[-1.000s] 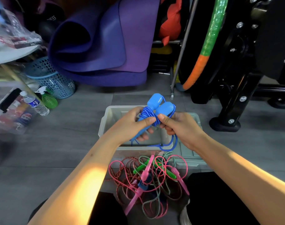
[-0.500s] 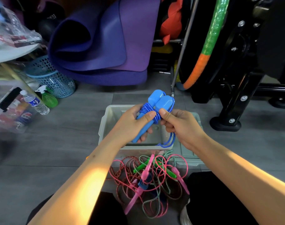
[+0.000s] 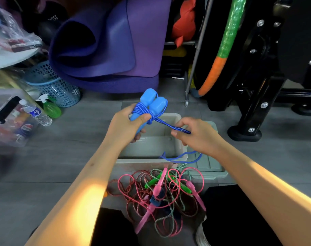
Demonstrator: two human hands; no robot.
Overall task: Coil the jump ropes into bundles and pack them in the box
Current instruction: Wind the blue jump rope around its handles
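My left hand (image 3: 128, 124) grips the two handles of the blue jump rope (image 3: 152, 103), with several turns of cord wound around them. My right hand (image 3: 195, 135) pinches the blue cord and holds it taut to the right, away from the handles; a loose loop of cord hangs below it over the box edge. Both hands are above the grey plastic box (image 3: 147, 161), which looks empty. In front of the box, a tangled pile of pink, green and red jump ropes (image 3: 161, 194) lies on the floor between my knees.
The box lid (image 3: 209, 167) lies to the right of the box. A rolled purple mat (image 3: 105, 50) leans behind. A blue basket (image 3: 55, 89), a green spray bottle (image 3: 50, 108) and a water bottle (image 3: 36, 112) stand at left. Black exercise equipment (image 3: 257, 86) is at right.
My right hand has moved right and down from the handles, drawing the blue cord out taut. My left hand with the handles has shifted slightly left.
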